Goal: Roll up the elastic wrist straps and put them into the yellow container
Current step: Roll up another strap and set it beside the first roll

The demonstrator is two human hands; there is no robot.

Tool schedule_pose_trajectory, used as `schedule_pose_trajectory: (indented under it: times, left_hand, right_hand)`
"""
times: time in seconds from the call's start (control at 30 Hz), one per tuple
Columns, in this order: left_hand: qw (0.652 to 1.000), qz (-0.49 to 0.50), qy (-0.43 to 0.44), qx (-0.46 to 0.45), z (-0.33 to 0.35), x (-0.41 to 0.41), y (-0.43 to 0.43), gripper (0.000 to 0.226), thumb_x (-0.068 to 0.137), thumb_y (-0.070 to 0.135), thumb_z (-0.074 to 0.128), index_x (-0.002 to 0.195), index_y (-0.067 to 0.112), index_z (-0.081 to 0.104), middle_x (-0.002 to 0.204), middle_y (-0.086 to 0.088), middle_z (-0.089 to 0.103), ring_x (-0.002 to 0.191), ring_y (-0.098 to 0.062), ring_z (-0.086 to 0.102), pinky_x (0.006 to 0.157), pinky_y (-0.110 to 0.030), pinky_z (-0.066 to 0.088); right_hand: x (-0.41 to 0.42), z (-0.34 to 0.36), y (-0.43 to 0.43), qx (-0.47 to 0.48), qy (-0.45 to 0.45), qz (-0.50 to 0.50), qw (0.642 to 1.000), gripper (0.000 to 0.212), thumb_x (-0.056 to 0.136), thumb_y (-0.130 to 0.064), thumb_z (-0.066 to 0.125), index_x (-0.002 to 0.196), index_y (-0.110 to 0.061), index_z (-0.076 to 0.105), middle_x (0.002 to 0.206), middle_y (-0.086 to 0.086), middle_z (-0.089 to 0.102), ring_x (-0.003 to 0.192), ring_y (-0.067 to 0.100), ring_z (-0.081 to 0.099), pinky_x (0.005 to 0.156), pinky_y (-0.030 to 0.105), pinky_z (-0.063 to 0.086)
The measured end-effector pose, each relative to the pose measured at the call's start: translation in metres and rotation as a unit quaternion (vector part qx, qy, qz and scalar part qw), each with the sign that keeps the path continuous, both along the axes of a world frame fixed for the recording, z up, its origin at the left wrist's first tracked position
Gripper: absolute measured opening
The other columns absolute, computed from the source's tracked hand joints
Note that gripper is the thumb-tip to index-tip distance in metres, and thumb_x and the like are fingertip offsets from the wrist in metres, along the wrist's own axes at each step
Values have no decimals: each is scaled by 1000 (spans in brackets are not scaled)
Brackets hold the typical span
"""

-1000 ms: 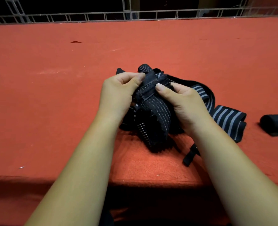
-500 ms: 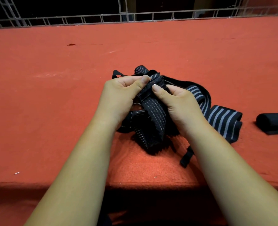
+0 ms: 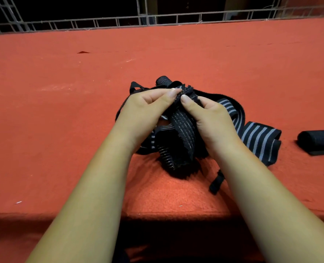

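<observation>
both hands [image 3: 178, 111] pinching strap [image 3: 184, 128] end at centre, loose straps [image 3: 256, 137] at 3 o'clock, rolled strap [image 3: 318, 140] far 3 o'clock, red surface [image 3: 62, 114]

A rolled strap [image 3: 318, 141] lies right of the strap pile [image 3: 178, 149] on the table [image 3: 62, 130].

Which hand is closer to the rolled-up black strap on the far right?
Right. The right hand, pinching the striped strap, is left of the rolled strap; the left hand is farther left.

The black roll [image 3: 317, 140] runs off frame (right edge)
</observation>
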State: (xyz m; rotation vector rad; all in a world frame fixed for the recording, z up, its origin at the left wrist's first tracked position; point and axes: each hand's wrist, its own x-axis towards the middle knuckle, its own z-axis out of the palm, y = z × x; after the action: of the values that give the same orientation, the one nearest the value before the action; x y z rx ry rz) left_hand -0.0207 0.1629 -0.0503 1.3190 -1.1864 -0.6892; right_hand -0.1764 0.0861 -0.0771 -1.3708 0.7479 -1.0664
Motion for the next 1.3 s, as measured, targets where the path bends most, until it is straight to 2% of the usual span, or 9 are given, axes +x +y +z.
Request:
schedule_pose_trajectory:
  times: [0.13,0.33,0.43,0.57,0.67,0.8,1.0,1.13,1.3]
  left_hand:
    - [998,-49,-31,-11,-1,1,1,45,98,9,77,140,25,73,129,12,78,124,-4,70,106,-24,54]
    - [999,-29,1,-44,13,-2,10,40,106,1,62,141,18,71,129,2,79,123,-15,73,106,-30,56]
    - [998,-20,11,-60,30,-5,21,33,108,-1,58,133,12,74,121,-4,81,110,-15,76,97,-31,60]
    - [996,3,36,-83,58,-12,35,20,107,-1,60,124,2,70,98,-8,80,89,-17,75,82,-32,62]
    - [994,17,48,-99,88,-22,48,13,106,1,63,116,7,70,89,-5,80,78,-15,75,67,-26,59]
    - [991,43,17,-123,129,-33,64,10,106,8,66,112,13,72,80,3,78,72,-12,74,55,-25,54]
    - [989,57,-5,-139,183,-45,87,9,107,14,66,112,14,73,85,5,79,73,-9,73,53,-24,52]
    - [987,55,-3,-153,210,-50,106,9,106,13,68,112,12,74,89,2,79,75,-11,74,52,-25,53]
    - [984,65,-5,-169,232,-54,125,11,105,15,69,114,10,74,93,0,79,78,-10,74,55,-26,54]
  right_hand:
    - [1,6,4,21,-28,-4,999,24,104,-35,72,109,-14,81,100,10,84,95,29,82,87,45,65]
    - [5,25,14,13,-59,-30,998,34,98,-38,80,123,-20,67,109,3,82,99,20,81,93,46,65]
    - [3,43,25,-16,-66,-23,997,26,98,-32,81,123,-27,73,111,2,82,103,18,80,91,35,65]
    - [-5,72,36,-98,-31,-47,994,15,96,-35,82,106,-25,79,107,15,78,87,21,80,77,38,64]
    - [-13,102,46,-115,-44,-37,992,7,100,-27,78,102,-22,75,93,8,77,77,17,76,67,31,60]
    - [-22,144,60,-158,-55,-42,985,7,101,-22,77,102,-16,74,89,1,78,80,14,77,72,32,63]
    - [-30,200,81,-210,-41,-61,975,14,99,-29,79,99,-16,76,95,8,82,84,19,78,80,46,64]
    - [-37,225,97,-240,-40,-57,968,12,102,-27,76,94,-18,73,85,-4,79,80,11,76,73,33,60]
    - [-41,243,115,-255,-48,-40,965,13,106,-25,71,104,-13,74,92,1,80,82,11,76,71,29,59]
